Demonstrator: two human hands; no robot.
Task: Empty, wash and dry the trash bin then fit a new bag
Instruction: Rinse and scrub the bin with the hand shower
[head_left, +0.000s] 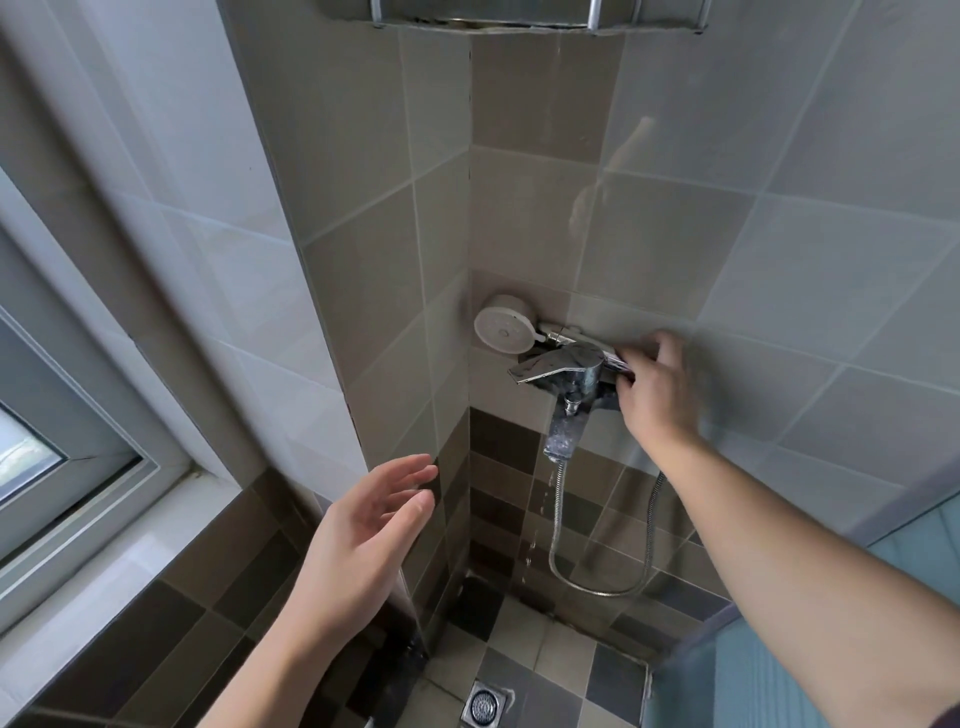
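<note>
Nearest, the left hand hangs in mid-air, fingers straight and empty, above the floor drain; beyond it the right hand has curled fingers on the chrome tap, whose spout drips, beside the white shower head; trash bin out of view.

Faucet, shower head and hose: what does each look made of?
Faucet: polished chromed metal, mirror-like reflections. Shower head: matte white, probably plastic, no shine. Hose: ribbed flexible metal by its look, with silvery glints. The right hand grips the faucet's right end.
</note>
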